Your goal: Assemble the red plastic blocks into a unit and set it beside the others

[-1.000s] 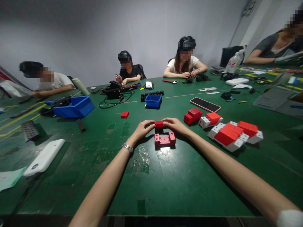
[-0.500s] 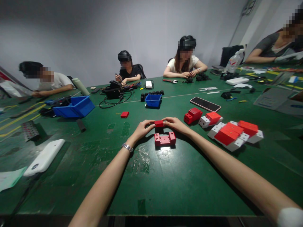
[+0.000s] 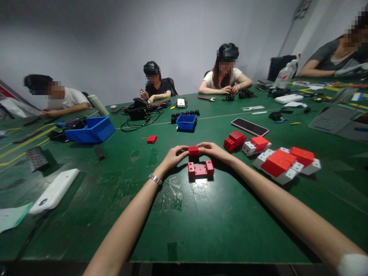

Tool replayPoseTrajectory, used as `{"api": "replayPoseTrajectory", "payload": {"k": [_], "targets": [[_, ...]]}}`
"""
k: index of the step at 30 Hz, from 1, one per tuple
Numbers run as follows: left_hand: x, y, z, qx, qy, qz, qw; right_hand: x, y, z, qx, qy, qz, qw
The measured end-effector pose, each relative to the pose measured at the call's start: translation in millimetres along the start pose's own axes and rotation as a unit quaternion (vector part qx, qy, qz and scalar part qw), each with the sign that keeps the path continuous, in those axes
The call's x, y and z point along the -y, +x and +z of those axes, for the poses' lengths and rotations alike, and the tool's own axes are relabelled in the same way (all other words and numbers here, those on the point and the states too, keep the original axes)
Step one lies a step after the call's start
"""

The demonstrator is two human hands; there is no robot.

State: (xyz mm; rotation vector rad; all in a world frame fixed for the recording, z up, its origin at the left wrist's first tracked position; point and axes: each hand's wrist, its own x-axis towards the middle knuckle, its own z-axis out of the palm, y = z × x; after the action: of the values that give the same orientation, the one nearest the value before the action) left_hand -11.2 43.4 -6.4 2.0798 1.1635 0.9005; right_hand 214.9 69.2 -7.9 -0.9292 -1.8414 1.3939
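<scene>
A small red plastic block [image 3: 193, 150] is held between my two hands just behind a larger red part. My left hand [image 3: 176, 156] grips its left end with thumb and fingers. At the right end, my right hand [image 3: 212, 151] pinches the same block. The red U-shaped base [image 3: 200, 171], with raised ends and holes in them, rests on the green table in front of my fingers, apart from them. Another red block [image 3: 151, 139] lies on the table to the left, beyond my left hand.
Right of my right hand stand a red module [image 3: 234, 140] and several red-and-white modules [image 3: 278, 165], with a phone [image 3: 249, 127] behind. Blue bins [image 3: 186, 122] sit farther back. A white power bank [image 3: 54, 191] lies left. Several people sit around the table [image 3: 224, 222].
</scene>
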Motion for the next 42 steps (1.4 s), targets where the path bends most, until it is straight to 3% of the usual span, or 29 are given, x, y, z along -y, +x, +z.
{"api": "replayPoseTrajectory", "payload": {"k": [32, 42], "targets": [[-1, 0, 0.5, 0.007, 0.012, 0.005, 1.0, -11, 5, -1, 0.013, 0.075, 0.021, 0.997], [-2, 0, 0.6, 0.007, 0.015, 0.007, 1.0, -10, 4, 3, -0.01, 0.065, 0.031, 0.997]]}}
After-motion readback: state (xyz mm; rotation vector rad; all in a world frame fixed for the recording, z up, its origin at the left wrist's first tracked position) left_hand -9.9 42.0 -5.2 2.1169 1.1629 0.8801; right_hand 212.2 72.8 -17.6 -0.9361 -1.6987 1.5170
